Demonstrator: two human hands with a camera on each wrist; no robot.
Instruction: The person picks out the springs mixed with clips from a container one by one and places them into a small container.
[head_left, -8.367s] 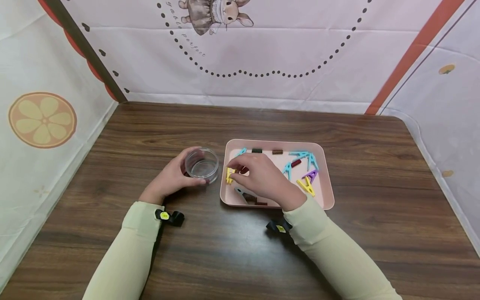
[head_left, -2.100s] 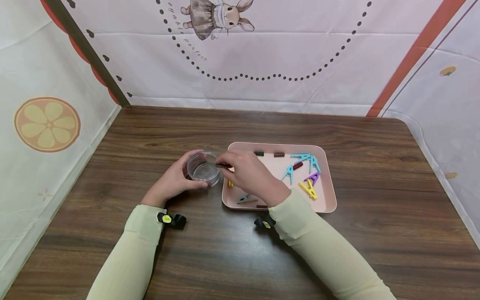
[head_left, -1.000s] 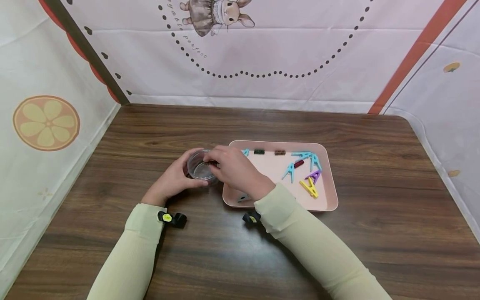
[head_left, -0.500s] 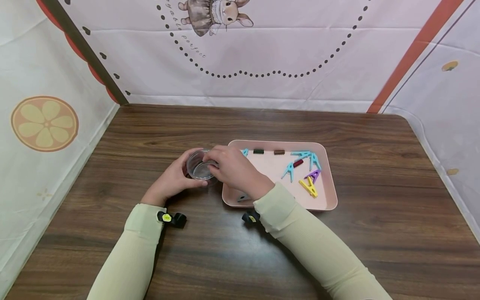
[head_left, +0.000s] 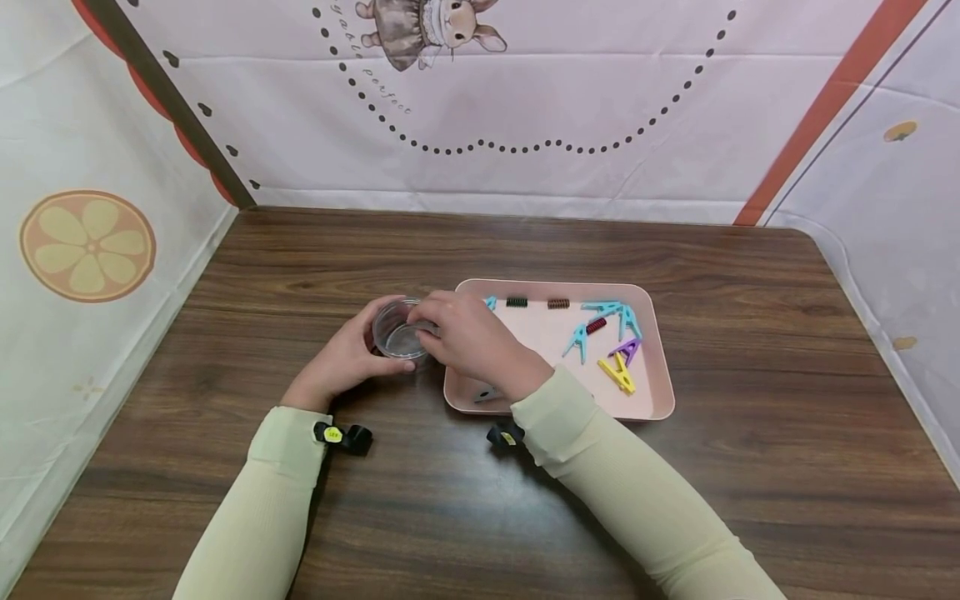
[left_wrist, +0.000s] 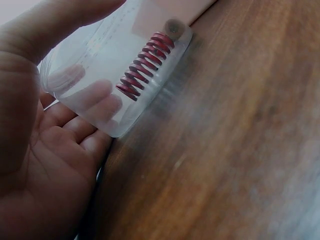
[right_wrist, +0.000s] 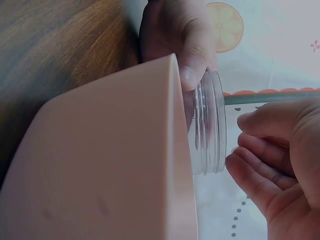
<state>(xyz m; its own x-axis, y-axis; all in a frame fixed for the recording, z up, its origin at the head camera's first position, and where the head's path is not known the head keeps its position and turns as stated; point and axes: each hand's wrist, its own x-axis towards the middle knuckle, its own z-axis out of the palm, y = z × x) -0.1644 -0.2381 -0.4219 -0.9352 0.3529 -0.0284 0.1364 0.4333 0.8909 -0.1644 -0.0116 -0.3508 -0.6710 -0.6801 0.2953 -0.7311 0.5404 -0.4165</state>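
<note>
Head view: a dark wooden table [head_left: 420,517] stands before pale printed cloth walls [head_left: 570,100]. The left hand [head_left: 341,357] grasps a clear jar [head_left: 399,342] beside the left end of a pink tray [head_left: 543,329]. The right hand [head_left: 474,340] reaches over the jar's mouth. In the tray lie a dark green spring [head_left: 517,302], a brown spring [head_left: 558,304], a dark red spring [head_left: 596,326], turquoise clips [head_left: 577,343], a purple clip [head_left: 627,347] and a yellow clip [head_left: 617,377].

Left wrist view: through the jar's wall shows a red spring [left_wrist: 145,65], lying inside along the base; the left fingers wrap round behind.

Right wrist view: beyond the tray's edge, the left thumb presses the jar's side. The right hand's fingers, slightly bent, are parted from its thumb, released, just outside the rim.
</note>
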